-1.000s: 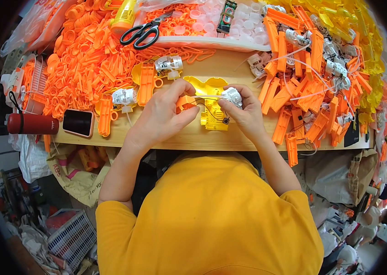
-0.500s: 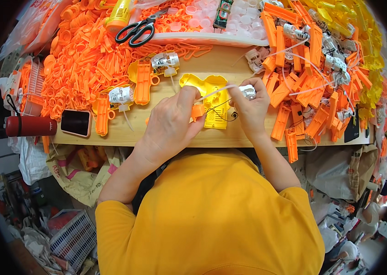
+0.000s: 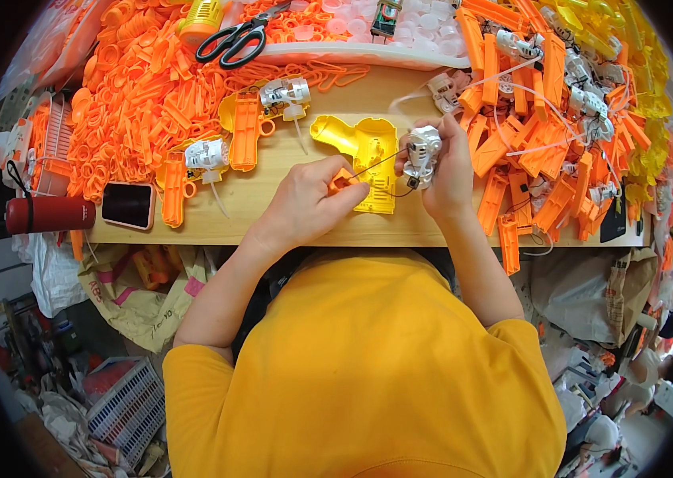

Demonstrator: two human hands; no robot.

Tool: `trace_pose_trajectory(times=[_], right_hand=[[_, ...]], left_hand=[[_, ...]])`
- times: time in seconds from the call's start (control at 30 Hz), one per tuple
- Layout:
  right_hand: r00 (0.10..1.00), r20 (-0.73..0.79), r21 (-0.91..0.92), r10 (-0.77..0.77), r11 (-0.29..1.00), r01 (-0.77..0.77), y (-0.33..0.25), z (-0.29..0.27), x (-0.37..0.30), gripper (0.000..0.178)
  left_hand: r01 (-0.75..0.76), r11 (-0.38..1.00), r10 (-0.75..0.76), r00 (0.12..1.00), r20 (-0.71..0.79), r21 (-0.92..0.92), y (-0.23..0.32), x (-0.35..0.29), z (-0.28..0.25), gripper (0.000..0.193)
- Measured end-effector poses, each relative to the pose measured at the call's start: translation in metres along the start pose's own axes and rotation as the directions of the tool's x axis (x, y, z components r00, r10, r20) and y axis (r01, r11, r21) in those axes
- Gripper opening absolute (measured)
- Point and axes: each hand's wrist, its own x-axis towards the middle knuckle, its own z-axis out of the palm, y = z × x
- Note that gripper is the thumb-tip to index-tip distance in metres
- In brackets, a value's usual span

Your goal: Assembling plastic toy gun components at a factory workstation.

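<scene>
Between my hands lies a yellow toy gun half-shell point(image 3: 375, 151), its hollow inside facing up on the table. My left hand point(image 3: 309, 203) is closed on an orange plastic piece point(image 3: 342, 182), mostly covered by the fingers, just left of the shell's lower part. On the right, my right hand point(image 3: 449, 171) grips a white motor unit point(image 3: 422, 155) at the shell's edge. Thin dark wires run from the white unit across the shell to the orange piece. Left of the shell lie two part-filled yellow shells, each with an orange handle piece point(image 3: 247, 131) and a white unit point(image 3: 285, 92).
A big heap of small orange parts point(image 3: 145, 103) covers the back left, near black-handled scissors point(image 3: 234, 41). At the right are piled orange handles with wired white units point(image 3: 539, 127). A phone point(image 3: 129, 205) and a red flask point(image 3: 50, 215) sit at the left edge of the wooden table point(image 3: 273, 227).
The white unit has turned upright in my right hand and now shows more. The pale tube that stretched between my hands is no longer there. My left hand has shifted slightly lower.
</scene>
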Motion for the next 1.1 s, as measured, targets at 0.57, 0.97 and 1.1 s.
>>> trace_pose_trajectory(times=[0.57, 0.97, 1.1], right_hand=[[0.885, 0.439, -0.257, 0.153, 0.966, -0.039, -0.009, -0.016, -0.007, 0.044], [0.732, 0.57, -0.075, 0.372, 0.911, -0.404, -0.009, -0.021, -0.001, 0.055], [0.79, 0.539, -0.15, 0.291, 0.956, -0.251, -0.01, -0.02, -0.005, 0.053]], left_hand=[[0.429, 0.449, 0.033, 0.868, 0.495, -0.784, -0.013, 0.012, -0.015, 0.041], [0.314, 0.586, -0.168, 0.949, 0.268, -0.747, 0.001, 0.021, -0.015, 0.016], [0.272, 0.719, -0.205, 0.962, 0.178, -0.639, 0.001, 0.022, -0.009, 0.015]])
